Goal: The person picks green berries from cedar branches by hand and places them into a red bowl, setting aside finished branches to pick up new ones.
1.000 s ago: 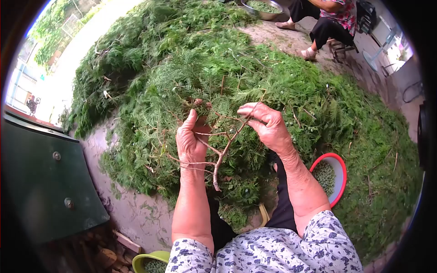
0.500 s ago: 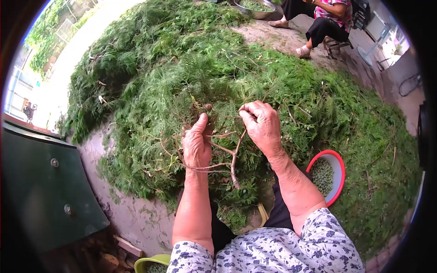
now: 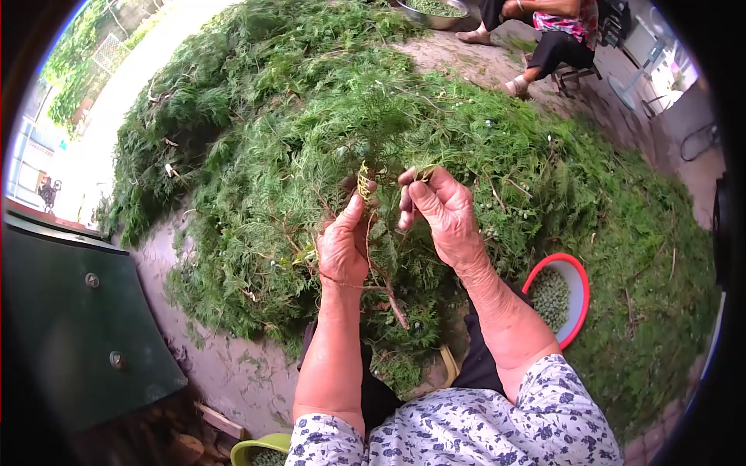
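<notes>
My left hand [image 3: 344,247] is closed around an evergreen branch [image 3: 396,305] with flat, scaly green foliage. The bare brown stem hangs below the hand, and a yellowed leafy tip [image 3: 363,182] stands above the thumb. To its right, at about the same height, my right hand [image 3: 449,217] has its fingers curled, with a small green sprig [image 3: 423,172] at the fingertips. Both hands are above a large heap of cut evergreen branches [image 3: 256,155]. Whether the right fingers also hold a cone is too small to tell.
A red-rimmed bowl [image 3: 584,291] of small green cones stands by my right knee. Part of a yellow-green bowl [image 3: 242,450] shows at the lower left. Beyond the heap, another person [image 3: 563,46] sits near a metal basin [image 3: 435,17]. A dark green panel [image 3: 85,318] stands left.
My right hand has turned, its fingers now showing from the side with a sprig at the tips. The branch in my left hand has rotated, its forked stems shifting left.
</notes>
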A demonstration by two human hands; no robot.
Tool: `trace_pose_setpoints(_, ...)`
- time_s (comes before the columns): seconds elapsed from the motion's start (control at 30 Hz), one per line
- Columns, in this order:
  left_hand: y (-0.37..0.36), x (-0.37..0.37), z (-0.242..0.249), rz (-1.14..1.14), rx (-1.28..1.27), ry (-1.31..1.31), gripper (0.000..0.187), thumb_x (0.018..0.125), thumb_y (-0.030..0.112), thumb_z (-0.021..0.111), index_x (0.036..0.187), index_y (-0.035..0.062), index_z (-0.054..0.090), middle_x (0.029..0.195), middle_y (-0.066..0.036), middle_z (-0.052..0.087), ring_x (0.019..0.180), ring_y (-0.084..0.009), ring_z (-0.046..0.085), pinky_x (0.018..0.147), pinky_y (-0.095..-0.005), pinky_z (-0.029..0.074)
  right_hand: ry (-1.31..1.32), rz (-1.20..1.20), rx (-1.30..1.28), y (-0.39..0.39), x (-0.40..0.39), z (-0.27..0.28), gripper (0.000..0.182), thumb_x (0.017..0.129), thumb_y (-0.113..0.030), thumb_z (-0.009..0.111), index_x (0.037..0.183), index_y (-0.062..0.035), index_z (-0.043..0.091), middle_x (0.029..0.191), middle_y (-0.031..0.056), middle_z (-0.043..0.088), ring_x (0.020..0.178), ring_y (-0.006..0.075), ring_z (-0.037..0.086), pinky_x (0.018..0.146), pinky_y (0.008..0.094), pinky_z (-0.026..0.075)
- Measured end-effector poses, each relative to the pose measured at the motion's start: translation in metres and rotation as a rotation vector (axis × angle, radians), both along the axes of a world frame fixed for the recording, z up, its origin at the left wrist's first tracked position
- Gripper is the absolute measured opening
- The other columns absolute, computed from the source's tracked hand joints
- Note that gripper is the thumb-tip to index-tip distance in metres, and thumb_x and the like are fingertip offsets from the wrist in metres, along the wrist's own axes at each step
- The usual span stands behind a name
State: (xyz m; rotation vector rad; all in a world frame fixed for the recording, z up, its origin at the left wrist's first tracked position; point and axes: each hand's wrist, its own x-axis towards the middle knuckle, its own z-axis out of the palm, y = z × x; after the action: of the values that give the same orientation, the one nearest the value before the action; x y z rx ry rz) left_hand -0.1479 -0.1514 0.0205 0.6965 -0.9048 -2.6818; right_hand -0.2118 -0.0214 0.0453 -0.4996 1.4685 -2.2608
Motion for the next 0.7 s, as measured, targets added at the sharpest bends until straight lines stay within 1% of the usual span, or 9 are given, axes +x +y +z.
trace_pose_setpoints(0.03,0.0,0.0,-0.001,-0.014,0.064,0.058,0.029,0.087,0.02,0.06,0.111,0.0045,0.061,0.093,-0.006,0.065,0.078,-0.0121,0.059,0.069,-0.0265,0.05,-0.001,-0.001,0.001,0.001,0.003,0.007,0.018,0.091,-0.013,0.054,0.103,-0.0009,0.058,0.072,0.0004,0.056,0.06,0.0075,0.053,0.06,0.0202,0.047)
trace_pose_setpoints(0.1,-0.003,0.001,-0.003,-0.023,0.045,0.004,0.026,0.087,0.018,0.06,0.108,0.0041,0.061,0.092,-0.005,0.064,0.08,-0.0122,0.059,0.07,-0.0274,0.05,0.411,-0.107,0.545,0.001,0.007,0.017,0.022,0.088,-0.013,0.057,0.105,0.001,0.059,0.072,0.0053,0.062,0.06,0.0108,0.058,0.062,0.0228,0.051)
trace_pose_setpoints(0.13,-0.002,-0.001,-0.006,0.009,0.077,0.022,0.028,0.088,0.017,0.058,0.111,0.0008,0.058,0.098,-0.008,0.064,0.081,-0.0125,0.06,0.07,-0.0265,0.05,0.751,-0.251,0.537,-0.008,0.006,0.006,0.023,0.086,-0.011,0.06,0.105,0.0019,0.061,0.081,0.0123,0.067,0.068,0.0167,0.065,0.065,0.0277,0.053)
trace_pose_setpoints(0.17,-0.002,-0.002,-0.006,0.041,0.109,0.04,0.031,0.089,0.016,0.056,0.115,-0.0026,0.054,0.104,-0.011,0.064,0.082,-0.0128,0.061,0.07,-0.0256,0.05,0.879,-0.231,0.601,-0.006,0.008,0.001,0.021,0.083,-0.009,0.061,0.101,0.0027,0.062,0.093,0.019,0.065,0.079,0.0251,0.067,0.067,0.0315,0.053)
trace_pose_setpoints(0.23,-0.002,-0.002,-0.011,0.097,0.068,-0.113,0.029,0.09,0.016,0.056,0.111,-0.0035,0.057,0.104,-0.012,0.064,0.086,-0.0146,0.061,0.075,-0.0274,0.05,0.815,-0.155,0.763,-0.006,0.016,-0.001,0.021,0.081,-0.007,0.061,0.1,0.0001,0.063,0.088,0.018,0.065,0.075,0.0296,0.065,0.065,0.0334,0.053)
trace_pose_setpoints(0.3,-0.005,-0.003,-0.029,0.085,0.027,-0.07,0.026,0.09,0.017,0.055,0.106,-0.0027,0.059,0.105,-0.013,0.063,0.09,-0.0167,0.061,0.078,-0.0285,0.05,0.859,-0.142,0.829,-0.004,0.015,0.002,0.02,0.08,-0.007,0.06,0.1,-0.0014,0.063,0.084,0.0167,0.064,0.072,0.0298,0.064,0.062,0.0339,0.052)
trace_pose_setpoints(0.43,0.003,0.0,-0.008,0.018,0.041,0.07,0.027,0.088,0.018,0.059,0.104,-0.0035,0.061,0.1,-0.01,0.065,0.089,-0.0172,0.06,0.082,-0.0282,0.046,1.003,-0.05,0.907,-0.002,0.016,-0.003,0.018,0.078,-0.008,0.059,0.096,-0.0051,0.063,0.069,0.0118,0.059,0.062,0.0285,0.06,0.054,0.0355,0.048)
trace_pose_setpoints(0.6,-0.002,-0.004,-0.018,0.124,0.143,-0.025,0.012,0.082,0.015,0.065,0.088,0.0044,0.063,0.076,-0.004,0.063,0.066,-0.0154,0.059,0.063,-0.0275,0.048,1.077,0.013,0.872,-0.002,0.019,-0.003,0.016,0.077,-0.01,0.061,0.093,-0.0063,0.064,0.066,0.0089,0.055,0.063,0.0258,0.058,0.056,0.0367,0.047)
trace_pose_setpoints(0.7,-0.005,-0.003,-0.016,0.098,0.187,-0.118,0.013,0.079,0.014,0.068,0.088,0.0062,0.063,0.071,-0.003,0.061,0.063,-0.0149,0.057,0.058,-0.0275,0.048,1.064,0.104,0.791,-0.001,0.017,-0.002,0.015,0.078,-0.013,0.063,0.091,-0.0059,0.065,0.068,0.0099,0.057,0.064,0.0263,0.058,0.058,0.035,0.048)
